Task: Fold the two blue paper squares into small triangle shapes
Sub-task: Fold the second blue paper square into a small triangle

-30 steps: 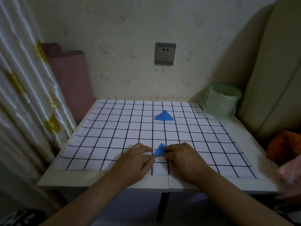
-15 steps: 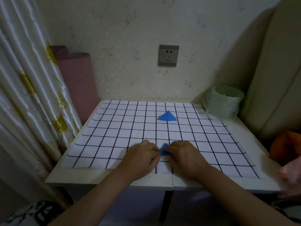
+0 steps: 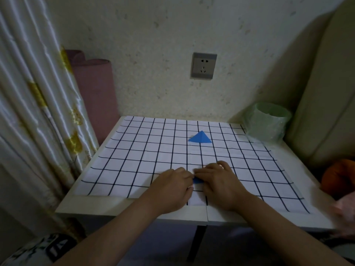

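One blue paper triangle [image 3: 200,137] lies flat on the gridded mat [image 3: 134,150] towards the back, right of centre. A second small blue folded piece [image 3: 197,181] sits near the front edge, mostly hidden between my hands. My left hand [image 3: 172,187] and my right hand [image 3: 221,181] are side by side, fingertips meeting over this piece and pinching it against the mat. Only a small blue corner shows between them.
The mat covers a white table [image 3: 317,214] against a wall. A green cup wrapped in plastic [image 3: 268,121] stands at the back right corner. A curtain [image 3: 28,112] hangs on the left, a pink roll [image 3: 96,96] behind it, and an orange object [image 3: 340,177] lies at the right.
My hands have closed in over the near blue piece, so less of it shows than a second ago. The far triangle has not moved; the camera shifted slightly.
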`<state>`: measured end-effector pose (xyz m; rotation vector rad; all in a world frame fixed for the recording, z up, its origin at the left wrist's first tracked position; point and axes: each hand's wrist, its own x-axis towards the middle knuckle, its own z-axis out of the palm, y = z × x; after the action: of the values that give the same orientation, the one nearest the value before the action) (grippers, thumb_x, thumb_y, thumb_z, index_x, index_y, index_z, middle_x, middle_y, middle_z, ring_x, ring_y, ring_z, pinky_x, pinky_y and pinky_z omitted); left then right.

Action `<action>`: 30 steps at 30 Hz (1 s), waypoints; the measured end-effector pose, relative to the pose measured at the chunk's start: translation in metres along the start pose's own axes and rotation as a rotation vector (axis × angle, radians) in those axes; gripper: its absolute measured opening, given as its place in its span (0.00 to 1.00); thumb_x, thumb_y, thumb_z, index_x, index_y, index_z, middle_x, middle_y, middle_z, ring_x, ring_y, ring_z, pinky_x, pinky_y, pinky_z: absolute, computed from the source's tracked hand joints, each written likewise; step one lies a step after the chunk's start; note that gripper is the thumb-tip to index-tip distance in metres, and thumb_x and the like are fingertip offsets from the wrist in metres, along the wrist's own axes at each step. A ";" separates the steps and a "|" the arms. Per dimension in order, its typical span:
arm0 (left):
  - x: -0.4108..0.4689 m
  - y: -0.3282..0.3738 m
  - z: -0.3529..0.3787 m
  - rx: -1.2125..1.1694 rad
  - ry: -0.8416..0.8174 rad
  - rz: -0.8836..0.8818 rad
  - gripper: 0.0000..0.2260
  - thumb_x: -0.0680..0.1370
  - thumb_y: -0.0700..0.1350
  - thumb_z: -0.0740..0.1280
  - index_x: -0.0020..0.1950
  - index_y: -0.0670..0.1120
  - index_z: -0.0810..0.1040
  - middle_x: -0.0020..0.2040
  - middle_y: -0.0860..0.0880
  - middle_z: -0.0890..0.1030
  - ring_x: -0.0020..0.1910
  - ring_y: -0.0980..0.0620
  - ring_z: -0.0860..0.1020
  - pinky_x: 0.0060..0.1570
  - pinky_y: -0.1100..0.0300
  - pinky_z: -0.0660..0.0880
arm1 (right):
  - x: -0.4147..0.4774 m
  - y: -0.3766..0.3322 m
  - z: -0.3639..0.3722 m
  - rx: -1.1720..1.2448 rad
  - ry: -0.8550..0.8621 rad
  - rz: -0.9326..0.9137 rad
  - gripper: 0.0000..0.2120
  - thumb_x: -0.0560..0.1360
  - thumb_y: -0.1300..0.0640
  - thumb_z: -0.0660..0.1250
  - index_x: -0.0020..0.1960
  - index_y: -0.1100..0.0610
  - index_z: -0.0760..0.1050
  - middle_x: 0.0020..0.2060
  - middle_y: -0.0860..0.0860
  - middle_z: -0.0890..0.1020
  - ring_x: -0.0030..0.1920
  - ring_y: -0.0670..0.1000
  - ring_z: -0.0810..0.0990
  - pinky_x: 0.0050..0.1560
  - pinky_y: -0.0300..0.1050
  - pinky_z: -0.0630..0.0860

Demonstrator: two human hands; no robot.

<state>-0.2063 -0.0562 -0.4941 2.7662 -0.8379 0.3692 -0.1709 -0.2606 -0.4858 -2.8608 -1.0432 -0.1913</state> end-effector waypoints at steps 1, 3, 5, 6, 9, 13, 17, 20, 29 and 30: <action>-0.001 -0.001 0.000 -0.008 -0.005 0.003 0.16 0.81 0.51 0.53 0.57 0.48 0.79 0.58 0.54 0.78 0.55 0.55 0.73 0.52 0.58 0.72 | 0.000 0.001 0.000 0.039 -0.004 0.016 0.23 0.76 0.51 0.53 0.68 0.44 0.73 0.67 0.40 0.75 0.65 0.44 0.70 0.72 0.52 0.57; -0.003 -0.002 0.002 -0.014 -0.011 0.007 0.15 0.81 0.51 0.54 0.60 0.49 0.76 0.59 0.55 0.77 0.56 0.55 0.72 0.53 0.56 0.72 | 0.001 0.004 0.001 0.150 -0.001 0.043 0.24 0.75 0.54 0.54 0.69 0.44 0.73 0.66 0.39 0.76 0.64 0.43 0.69 0.73 0.53 0.54; -0.004 -0.003 0.004 -0.010 -0.012 0.007 0.17 0.81 0.51 0.53 0.63 0.49 0.75 0.60 0.55 0.76 0.56 0.56 0.72 0.54 0.57 0.71 | 0.003 0.006 0.001 0.220 0.000 0.053 0.24 0.76 0.59 0.56 0.68 0.44 0.74 0.65 0.39 0.77 0.63 0.43 0.70 0.73 0.51 0.53; -0.004 -0.003 0.004 -0.011 -0.012 0.007 0.17 0.81 0.51 0.53 0.65 0.49 0.74 0.60 0.55 0.76 0.56 0.56 0.71 0.54 0.58 0.71 | 0.004 0.007 0.000 0.235 -0.004 0.051 0.24 0.76 0.61 0.58 0.68 0.45 0.74 0.64 0.40 0.78 0.61 0.43 0.70 0.72 0.49 0.56; -0.002 -0.003 0.006 -0.015 -0.005 0.016 0.17 0.81 0.51 0.53 0.66 0.48 0.72 0.58 0.54 0.76 0.54 0.56 0.70 0.53 0.59 0.70 | 0.007 0.009 -0.003 0.368 -0.004 0.088 0.23 0.77 0.65 0.59 0.68 0.50 0.75 0.60 0.44 0.80 0.57 0.44 0.71 0.66 0.43 0.64; 0.006 -0.003 0.006 -0.059 0.000 -0.014 0.14 0.81 0.54 0.53 0.59 0.49 0.73 0.51 0.53 0.76 0.49 0.57 0.70 0.49 0.58 0.72 | 0.003 0.012 -0.004 0.631 -0.038 0.180 0.24 0.78 0.67 0.59 0.71 0.49 0.72 0.61 0.43 0.77 0.61 0.40 0.71 0.63 0.32 0.64; 0.022 -0.011 0.012 -0.180 -0.005 -0.035 0.09 0.83 0.48 0.57 0.54 0.48 0.75 0.50 0.52 0.77 0.49 0.58 0.68 0.50 0.56 0.73 | 0.003 0.020 -0.002 0.563 0.119 0.252 0.16 0.79 0.62 0.63 0.64 0.52 0.78 0.60 0.46 0.81 0.60 0.43 0.76 0.60 0.30 0.68; 0.034 -0.017 0.020 -0.192 -0.009 -0.052 0.09 0.82 0.42 0.61 0.60 0.47 0.77 0.55 0.50 0.78 0.54 0.55 0.70 0.55 0.55 0.72 | 0.003 0.024 0.003 0.276 0.196 0.103 0.10 0.75 0.62 0.70 0.55 0.55 0.84 0.52 0.51 0.84 0.51 0.50 0.80 0.55 0.49 0.77; 0.038 -0.017 0.031 -0.064 0.067 0.060 0.12 0.81 0.42 0.61 0.64 0.48 0.76 0.57 0.51 0.75 0.54 0.54 0.71 0.53 0.56 0.73 | 0.008 0.023 -0.003 0.036 0.168 0.011 0.12 0.75 0.54 0.64 0.54 0.47 0.83 0.42 0.46 0.81 0.41 0.49 0.77 0.45 0.48 0.71; 0.038 -0.018 0.030 -0.044 0.066 0.079 0.13 0.81 0.42 0.61 0.64 0.47 0.76 0.59 0.51 0.76 0.55 0.53 0.71 0.55 0.56 0.73 | 0.009 0.023 -0.004 0.026 0.161 0.001 0.11 0.75 0.53 0.64 0.54 0.47 0.83 0.41 0.46 0.80 0.41 0.49 0.76 0.46 0.48 0.72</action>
<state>-0.1606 -0.0700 -0.5138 2.6710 -0.9293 0.4484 -0.1496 -0.2727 -0.4814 -2.7677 -1.0051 -0.3977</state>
